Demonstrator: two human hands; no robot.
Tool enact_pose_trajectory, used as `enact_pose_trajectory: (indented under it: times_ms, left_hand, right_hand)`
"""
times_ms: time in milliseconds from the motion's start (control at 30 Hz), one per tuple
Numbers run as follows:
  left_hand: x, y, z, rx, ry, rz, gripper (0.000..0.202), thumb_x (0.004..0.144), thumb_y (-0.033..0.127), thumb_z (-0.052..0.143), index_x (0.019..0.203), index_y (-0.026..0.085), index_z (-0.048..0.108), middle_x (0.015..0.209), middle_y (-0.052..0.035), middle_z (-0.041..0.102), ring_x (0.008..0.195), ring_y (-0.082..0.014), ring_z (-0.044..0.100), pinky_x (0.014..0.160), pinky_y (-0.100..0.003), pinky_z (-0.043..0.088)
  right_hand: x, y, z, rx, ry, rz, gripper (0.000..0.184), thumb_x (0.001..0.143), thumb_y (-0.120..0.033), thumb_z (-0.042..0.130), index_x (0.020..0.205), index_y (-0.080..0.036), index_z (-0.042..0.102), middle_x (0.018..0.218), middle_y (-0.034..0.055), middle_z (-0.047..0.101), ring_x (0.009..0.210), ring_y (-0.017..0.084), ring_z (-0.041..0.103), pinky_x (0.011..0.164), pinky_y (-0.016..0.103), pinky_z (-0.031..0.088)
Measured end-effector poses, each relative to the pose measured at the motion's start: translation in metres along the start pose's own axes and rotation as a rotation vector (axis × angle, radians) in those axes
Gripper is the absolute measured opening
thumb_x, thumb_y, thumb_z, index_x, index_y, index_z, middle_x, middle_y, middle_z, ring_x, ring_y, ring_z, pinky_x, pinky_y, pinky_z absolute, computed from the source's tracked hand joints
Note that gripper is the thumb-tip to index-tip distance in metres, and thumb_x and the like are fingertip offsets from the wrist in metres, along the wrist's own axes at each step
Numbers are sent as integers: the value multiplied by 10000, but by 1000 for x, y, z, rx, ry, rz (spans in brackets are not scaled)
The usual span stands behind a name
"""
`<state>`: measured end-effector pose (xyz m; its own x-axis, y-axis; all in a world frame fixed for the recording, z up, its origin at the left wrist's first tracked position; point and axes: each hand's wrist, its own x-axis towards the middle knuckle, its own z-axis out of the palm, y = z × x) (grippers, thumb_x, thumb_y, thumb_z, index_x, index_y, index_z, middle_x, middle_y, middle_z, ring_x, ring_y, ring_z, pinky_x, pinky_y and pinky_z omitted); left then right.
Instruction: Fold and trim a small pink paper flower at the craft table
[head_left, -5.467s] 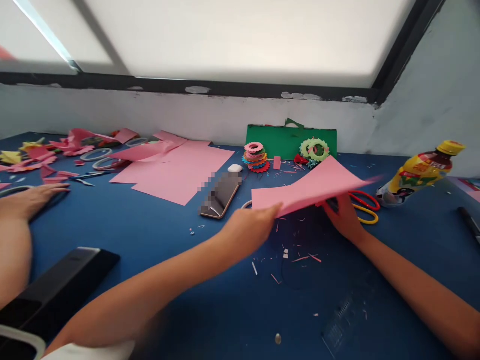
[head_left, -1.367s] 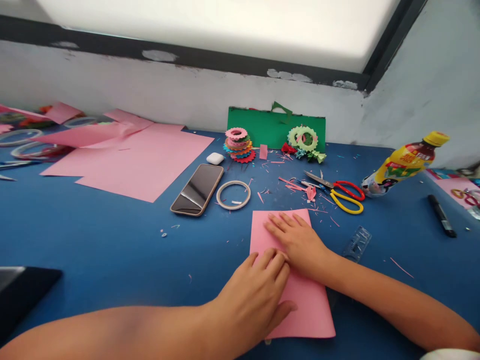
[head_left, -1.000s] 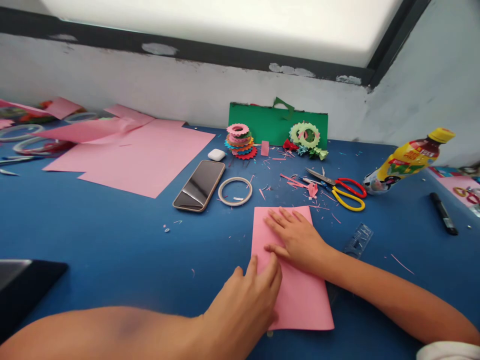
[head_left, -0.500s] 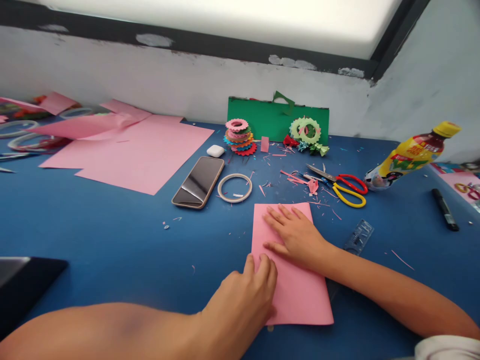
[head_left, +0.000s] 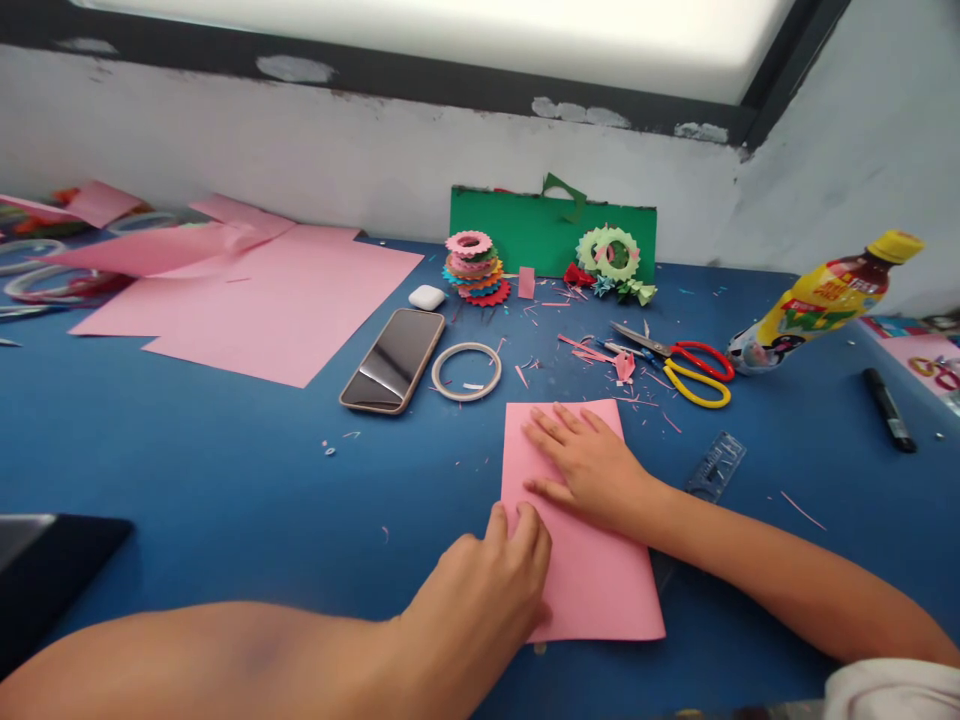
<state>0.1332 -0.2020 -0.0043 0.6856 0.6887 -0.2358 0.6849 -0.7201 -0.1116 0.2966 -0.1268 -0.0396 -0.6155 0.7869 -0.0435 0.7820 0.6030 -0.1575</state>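
Note:
A folded sheet of pink paper (head_left: pixel 600 585) lies on the blue table before me. My right hand (head_left: pixel 589 465) rests flat on its upper part, fingers spread. At the paper's left edge is my left hand (head_left: pixel 495 580), its fingers curled and closed on the edge; the hand covers part of that side. A clear ruler (head_left: pixel 716 467) lies partly under my right forearm and the paper. Beyond the sheet are scissors (head_left: pixel 679 362) with red and yellow handles, among pink paper scraps (head_left: pixel 622 365).
A phone (head_left: pixel 394 362), a tape roll (head_left: pixel 466 372) and a white earbud case (head_left: pixel 427 297) lie left of centre. Large pink sheets (head_left: pixel 277 310) spread at the back left. Scalloped paper rings (head_left: pixel 476 270) stand by a green board (head_left: pixel 540 235). A bottle (head_left: pixel 825 300) and marker (head_left: pixel 889 410) are right.
The whole view has shifted slightly, so things sit a little higher and further left. Both hands keep their places on the pink paper.

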Motion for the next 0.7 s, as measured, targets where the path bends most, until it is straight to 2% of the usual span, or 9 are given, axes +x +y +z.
enact_pose_trajectory:
  times_ms: [100, 167, 233, 333, 400, 500, 567, 700]
  left_hand:
    - [8, -3, 1, -2, 42, 49, 343, 870, 369, 530, 1065, 108, 639, 1056, -154, 637, 904, -258, 615, 562, -277, 491]
    - [13, -2, 5, 21, 87, 94, 327, 906, 330, 473, 1066, 93, 634, 1055, -168, 623, 934, -250, 601, 570, -261, 481]
    - [17, 1, 11, 83, 131, 127, 306, 935, 255, 397, 1064, 97, 624, 1062, -181, 608, 938, -262, 595, 558, -269, 470]
    - [21, 6, 16, 133, 117, 151, 266, 911, 118, 361, 983, 135, 616, 971, -149, 611, 842, -246, 600, 528, -272, 441]
    - [25, 6, 15, 119, 110, 144, 246, 891, 79, 362, 938, 137, 597, 899, -120, 601, 778, -221, 586, 530, -272, 428]
    - [34, 0, 11, 39, 141, 185, 161, 891, 135, 410, 893, 132, 570, 860, -95, 583, 776, -213, 552, 597, -307, 439]
    - [41, -5, 10, -30, 159, 253, 113, 884, 163, 444, 892, 141, 554, 868, -83, 585, 786, -215, 538, 659, -336, 442]
    - [50, -9, 9, -167, 200, 455, 176, 914, 167, 409, 1038, 152, 533, 1029, -83, 601, 898, -205, 542, 803, -336, 418]
  right_hand:
    - [0, 0, 3, -9, 17, -7, 652, 887, -551, 374, 1419, -179, 309, 1488, 78, 289, 1360, 310, 261, 1085, 516, 253]
    - [-4, -1, 4, -27, 25, -25, 626, 897, -509, 392, 1416, -170, 313, 1489, 91, 282, 1363, 304, 257, 1096, 512, 234]
    - [-11, -2, 6, -52, 36, -48, 565, 923, -440, 368, 1412, -161, 321, 1489, 101, 278, 1367, 290, 256, 1106, 510, 210]
    - [-28, 1, 6, -90, 54, -83, 501, 957, -375, 285, 1404, -155, 333, 1481, 106, 296, 1371, 272, 251, 1105, 526, 200]
    - [-43, 8, 6, -117, 54, -87, 502, 953, -398, 303, 1398, -169, 343, 1478, 102, 302, 1374, 269, 243, 1101, 548, 191]
    - [-67, 25, 4, -153, 28, -28, 607, 882, -525, 427, 1387, -195, 362, 1473, 115, 304, 1363, 311, 259, 1068, 631, 172]
    - [-82, 35, 3, -168, 17, 40, 680, 834, -565, 486, 1399, -216, 340, 1478, 116, 290, 1368, 342, 229, 1044, 673, 161]
    - [-100, 46, 4, -95, -25, 123, 753, 831, -583, 473, 1447, -239, 209, 1512, 101, 186, 1391, 324, 155, 1049, 642, 205]
